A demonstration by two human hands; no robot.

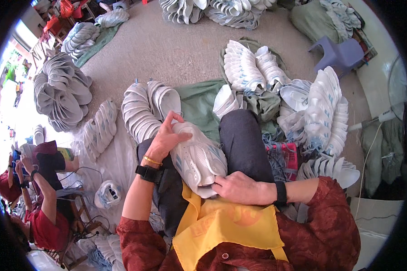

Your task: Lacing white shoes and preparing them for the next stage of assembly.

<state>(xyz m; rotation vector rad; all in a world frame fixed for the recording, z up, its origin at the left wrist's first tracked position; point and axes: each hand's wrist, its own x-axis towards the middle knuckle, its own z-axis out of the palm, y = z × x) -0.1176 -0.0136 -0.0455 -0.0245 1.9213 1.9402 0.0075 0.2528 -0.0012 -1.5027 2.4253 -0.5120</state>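
A white shoe upper point(202, 156) with mesh panels and pale blue trim lies across my lap, its toe pointing away from me. My left hand point(167, 137) grips it near the toe, thumb on top and the index finger reaching forward. At the collar end, my right hand point(237, 187) pinches the edge between thumb and fingers. What the right fingertips hold besides that edge is hidden. Under the upper are my dark trousers point(242, 140) and a yellow apron point(230, 230).
Nested uppers point(140, 108) stand just ahead on a green cloth point(199, 101). More stacks point(323, 113) are at right, beside a pink basket point(290, 158) with blue laces. A purple stool point(337, 52) stands far right. A co-worker in a red shirt point(47, 226) sits at left.
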